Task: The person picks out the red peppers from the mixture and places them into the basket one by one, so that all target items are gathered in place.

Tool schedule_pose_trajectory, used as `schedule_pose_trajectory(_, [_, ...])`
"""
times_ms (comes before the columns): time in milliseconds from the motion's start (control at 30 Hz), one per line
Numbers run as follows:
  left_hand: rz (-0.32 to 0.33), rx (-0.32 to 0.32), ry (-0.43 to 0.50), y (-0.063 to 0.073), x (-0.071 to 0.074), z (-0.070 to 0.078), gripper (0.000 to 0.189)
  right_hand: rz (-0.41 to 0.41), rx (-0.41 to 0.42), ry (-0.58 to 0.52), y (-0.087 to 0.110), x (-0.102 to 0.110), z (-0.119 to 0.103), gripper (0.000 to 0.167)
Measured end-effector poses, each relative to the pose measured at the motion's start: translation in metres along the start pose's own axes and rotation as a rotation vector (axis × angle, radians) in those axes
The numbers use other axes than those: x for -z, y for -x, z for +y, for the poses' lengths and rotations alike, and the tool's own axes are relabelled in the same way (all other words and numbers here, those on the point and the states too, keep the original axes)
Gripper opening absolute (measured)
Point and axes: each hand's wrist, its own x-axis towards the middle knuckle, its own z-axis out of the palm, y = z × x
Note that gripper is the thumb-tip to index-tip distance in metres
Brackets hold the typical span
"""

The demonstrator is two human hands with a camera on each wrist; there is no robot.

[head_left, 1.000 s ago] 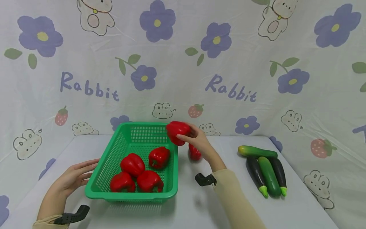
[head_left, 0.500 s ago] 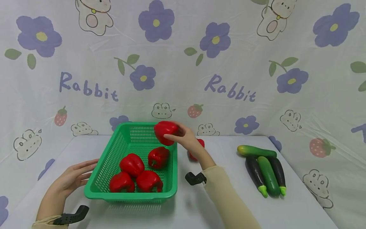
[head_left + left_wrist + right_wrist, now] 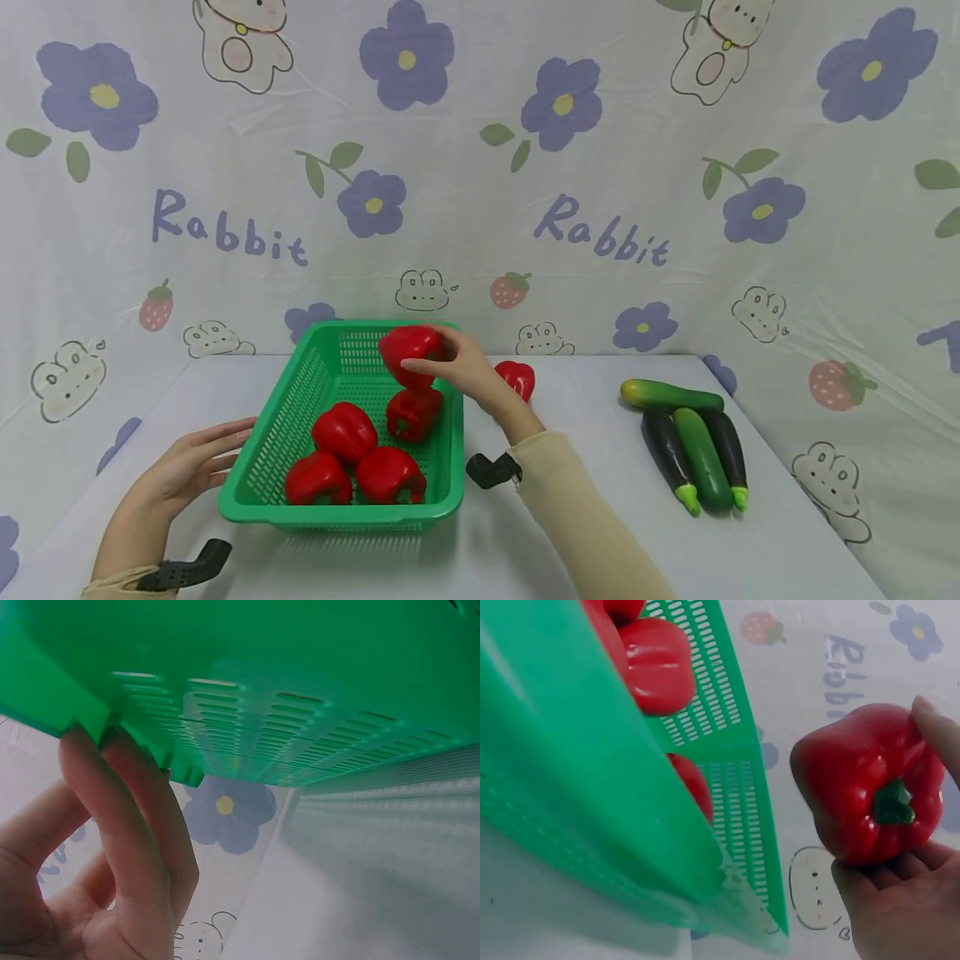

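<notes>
My right hand grips a red bell pepper over the back right part of a green plastic basket. In the right wrist view the held bell pepper shows its green stem, with thumb and fingers on opposite sides. Several red bell peppers lie inside the basket, one just below the held one. My left hand is at the basket's left side, fingers extended. Seen from the left wrist, the fingertips touch the basket under its rim.
Another red bell pepper lies on the white table right of the basket, partly behind my right forearm. Farther right are a green-yellow cucumber-shaped vegetable, two eggplants and a dark green zucchini. A patterned cloth hangs behind.
My right hand has carried the bell pepper leftward, from the basket's right rim to over its inside, and slightly lower. The left hand stays at the basket's side.
</notes>
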Motion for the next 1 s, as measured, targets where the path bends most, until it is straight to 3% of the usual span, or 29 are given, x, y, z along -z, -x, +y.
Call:
schedule_pose_trajectory(467, [0.021,0.008,-0.008,0.0,-0.001,-0.001,0.024,-0.031,-0.073,0.115,-0.006,-0.018,-0.012,0.068])
schedule_pose_trajectory(633, [0.027,0.013,-0.004,0.0,-0.001,-0.001,0.024,-0.043,-0.139,0.169,-0.007,-0.025,-0.016,0.066])
schedule_pose_trajectory(1000, [0.014,0.0,0.007,-0.001,0.0,-0.002,0.023,-0.143,-0.234,0.237,-0.01,-0.034,-0.012,0.059])
